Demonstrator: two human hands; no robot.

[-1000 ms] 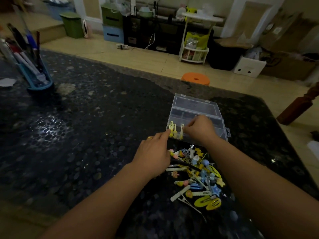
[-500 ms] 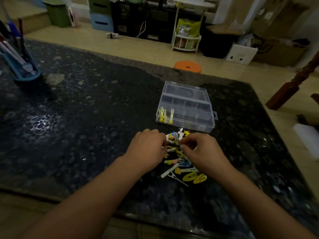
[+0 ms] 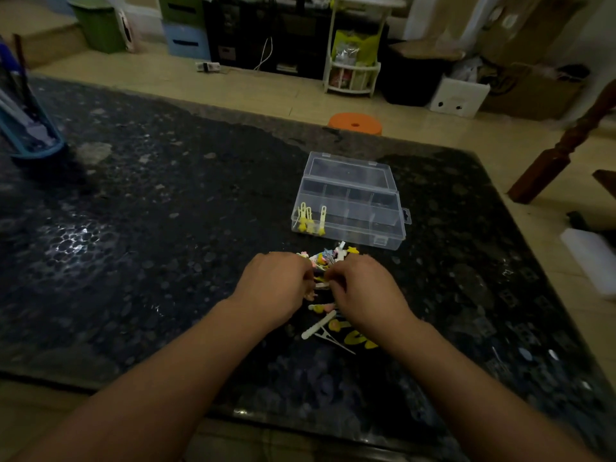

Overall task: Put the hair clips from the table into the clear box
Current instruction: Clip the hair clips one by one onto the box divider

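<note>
A clear box (image 3: 383,195) with several compartments lies open on the dark stone table (image 3: 166,211), lid folded back. Three yellow hair clips (image 3: 311,219) stand clipped on its near-left wall. Just in front of the box lies a pile of coloured hair clips (image 3: 328,315), mostly hidden under my hands. My left hand (image 3: 275,288) and my right hand (image 3: 363,288) rest on the pile, knuckles up, fingertips meeting over a yellow clip (image 3: 320,279). The picture is blurred, so which hand pinches it I cannot tell.
A blue holder with pens (image 3: 26,128) stands at the table's far left. An orange stool (image 3: 355,123) sits on the floor past the far edge. A wooden chair leg (image 3: 563,145) rises at right. Shelves and boxes line the back wall.
My right hand came back from the box to the pile. Both hands have closed in together over the clips. The three yellow clips stay on the box wall.
</note>
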